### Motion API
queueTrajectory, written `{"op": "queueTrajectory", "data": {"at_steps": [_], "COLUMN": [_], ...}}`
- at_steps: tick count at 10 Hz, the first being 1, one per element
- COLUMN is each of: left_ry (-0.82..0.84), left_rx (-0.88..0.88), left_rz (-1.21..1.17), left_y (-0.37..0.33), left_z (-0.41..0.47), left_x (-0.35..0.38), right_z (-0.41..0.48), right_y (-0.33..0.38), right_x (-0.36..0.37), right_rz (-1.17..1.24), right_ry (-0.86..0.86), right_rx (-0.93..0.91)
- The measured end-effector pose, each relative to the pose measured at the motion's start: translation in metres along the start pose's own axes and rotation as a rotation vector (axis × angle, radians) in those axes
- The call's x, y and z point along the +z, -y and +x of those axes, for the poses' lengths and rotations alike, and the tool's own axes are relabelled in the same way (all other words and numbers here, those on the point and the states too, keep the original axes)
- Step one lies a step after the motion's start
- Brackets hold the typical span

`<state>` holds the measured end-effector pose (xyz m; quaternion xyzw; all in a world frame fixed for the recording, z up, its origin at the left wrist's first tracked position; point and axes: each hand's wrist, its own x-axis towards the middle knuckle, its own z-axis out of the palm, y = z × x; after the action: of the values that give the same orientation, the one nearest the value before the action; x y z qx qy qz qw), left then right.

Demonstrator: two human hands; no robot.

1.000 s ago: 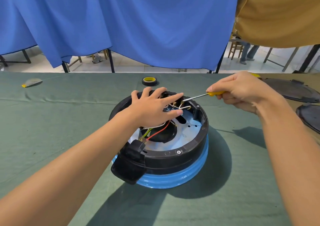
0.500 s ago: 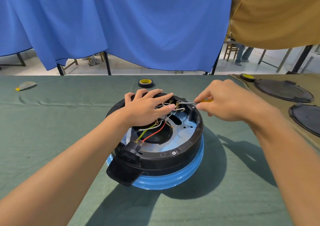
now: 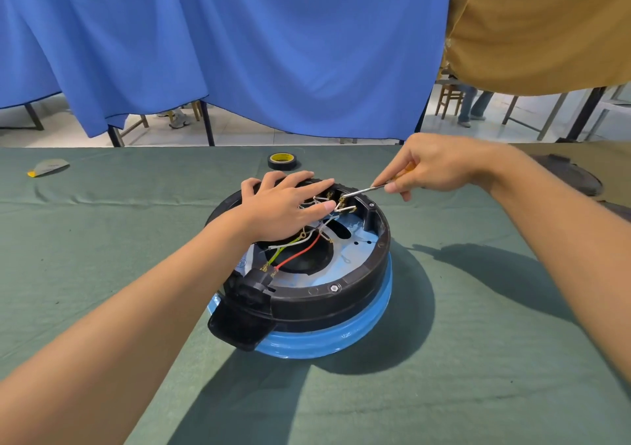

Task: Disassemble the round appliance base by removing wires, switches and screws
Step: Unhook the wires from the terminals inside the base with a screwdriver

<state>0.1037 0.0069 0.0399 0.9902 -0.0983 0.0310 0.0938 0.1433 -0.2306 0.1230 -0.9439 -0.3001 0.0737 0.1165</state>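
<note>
The round appliance base [image 3: 307, 294] sits upside down on the green-covered table [image 3: 102, 239], black rim uppermost over a blue body, directly under both sets of fingers. The left hand [image 3: 283, 207] lies flat on its far-left rim, fingers straight and slightly apart, gripping nothing, their tips reaching in over a knot of white wires [image 3: 319, 202]; nearer than those fingertips, red, white and yellow-green wires [image 3: 297, 253] run down to a black connector block [image 3: 252, 287] on the near-left edge. The right hand [image 3: 440, 167] hovers just beyond the far-right rim, fingers curled and clamped on a screwdriver [image 3: 362, 190] with a yellow handle that barely shows; its metal shaft slants down and left from the fingertips to the brass terminals at the far rim, close by the left fingertips. A screw [image 3: 334, 287] sits in the near rim; a roll of tape [image 3: 282, 161] lies just beyond the left fingers; a dark round lid [image 3: 573, 178] rests to the right of the right hand.
</note>
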Motion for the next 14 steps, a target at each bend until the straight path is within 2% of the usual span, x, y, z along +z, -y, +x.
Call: {"op": "queueTrajectory", "data": {"at_steps": [3, 4, 6, 8, 9, 10, 12, 14], "left_ry": [-0.027, -0.032, -0.036, -0.036, -0.035, -0.039, -0.062, -0.066], "left_rx": [-0.004, -0.008, -0.009, -0.010, -0.007, -0.006, -0.008, -0.005], "left_rz": [0.005, 0.006, 0.017, 0.014, 0.010, 0.007, 0.011, 0.012], "left_y": [0.001, 0.000, 0.000, 0.000, 0.000, 0.001, 0.004, 0.003], "left_z": [0.002, 0.003, 0.003, 0.003, 0.003, 0.004, 0.006, 0.006], "left_x": [0.003, 0.004, 0.004, 0.004, 0.003, 0.004, 0.007, 0.007], "right_z": [-0.028, -0.027, -0.005, 0.017, 0.022, 0.024, 0.005, -0.015], "right_y": [0.018, 0.023, 0.016, -0.001, -0.006, -0.005, 0.005, 0.008], "right_x": [0.045, 0.043, 0.011, -0.011, -0.014, -0.014, 0.009, 0.020], "right_rz": [-0.144, -0.161, -0.178, -0.060, -0.015, -0.046, -0.232, -0.274], "right_ry": [-0.280, -0.271, -0.101, 0.072, 0.092, 0.089, -0.065, -0.154], "right_rx": [0.103, 0.099, 0.088, -0.020, -0.043, -0.046, -0.069, -0.028]}}
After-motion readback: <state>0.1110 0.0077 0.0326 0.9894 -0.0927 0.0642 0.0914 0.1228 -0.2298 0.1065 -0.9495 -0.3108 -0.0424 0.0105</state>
